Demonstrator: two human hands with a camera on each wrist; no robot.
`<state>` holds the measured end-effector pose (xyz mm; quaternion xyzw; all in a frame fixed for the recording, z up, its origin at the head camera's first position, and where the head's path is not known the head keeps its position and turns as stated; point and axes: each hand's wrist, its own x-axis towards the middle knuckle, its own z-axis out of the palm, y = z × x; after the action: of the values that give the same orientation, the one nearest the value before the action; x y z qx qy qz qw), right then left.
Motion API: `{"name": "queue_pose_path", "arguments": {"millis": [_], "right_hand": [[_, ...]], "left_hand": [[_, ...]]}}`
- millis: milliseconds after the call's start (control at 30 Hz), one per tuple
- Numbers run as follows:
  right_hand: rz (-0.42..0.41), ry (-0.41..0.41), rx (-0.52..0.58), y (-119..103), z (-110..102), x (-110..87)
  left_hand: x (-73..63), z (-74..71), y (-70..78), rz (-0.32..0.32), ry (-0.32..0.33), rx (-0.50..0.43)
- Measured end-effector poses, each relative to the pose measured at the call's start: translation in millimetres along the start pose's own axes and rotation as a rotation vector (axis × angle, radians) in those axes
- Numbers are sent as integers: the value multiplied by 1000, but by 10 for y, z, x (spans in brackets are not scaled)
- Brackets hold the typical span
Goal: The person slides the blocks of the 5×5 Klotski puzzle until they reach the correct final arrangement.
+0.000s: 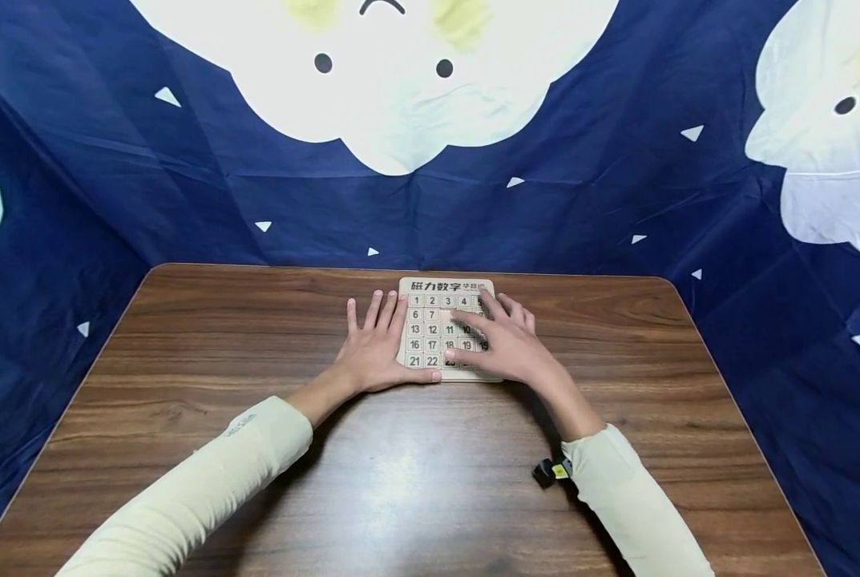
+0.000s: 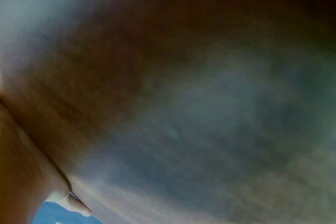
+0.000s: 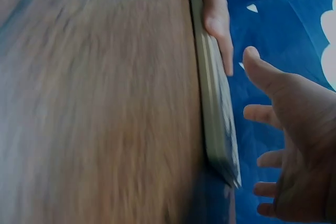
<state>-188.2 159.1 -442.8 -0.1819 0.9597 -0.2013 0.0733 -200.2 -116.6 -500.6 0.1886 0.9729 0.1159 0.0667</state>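
A wooden number sliding puzzle lies flat near the table's far edge, with rows of numbered tiles under a printed heading. My left hand rests at its left side, fingers straight and thumb stretched along the bottom edge. Above the puzzle's right part hovers my right hand, fingers spread, covering several tiles. The right wrist view shows the puzzle edge-on, with a gap between it and the right hand. Only part of the left hand appears in the blurred left wrist view.
The brown wood-grain table extends toward me and to both sides. Behind it hangs a dark blue cloth printed with white clouds and small triangles. A small black device is on the right wrist.
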Motion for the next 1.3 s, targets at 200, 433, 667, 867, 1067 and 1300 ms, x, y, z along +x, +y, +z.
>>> {"name": "queue_pose_path", "arguments": {"millis": [200, 433, 667, 867, 1067, 1300], "right_hand": [[83, -4, 24, 208, -139, -167], [107, -63, 22, 313, -156, -202], [83, -72, 13, 233, -97, -137], [54, -67, 19, 152, -32, -88], [60, -56, 36, 194, -57, -144], [86, -43, 8, 270, -117, -222]], "left_hand": [[4, 4, -6, -1, 1, -2], [-4, 11, -1, 4, 4, -15], [0, 13, -2, 6, 10, -19], [-10, 9, -6, 4, 1, -20], [-15, 3, -9, 3, -2, -15], [9, 13, -6, 16, 9, -7]]}}
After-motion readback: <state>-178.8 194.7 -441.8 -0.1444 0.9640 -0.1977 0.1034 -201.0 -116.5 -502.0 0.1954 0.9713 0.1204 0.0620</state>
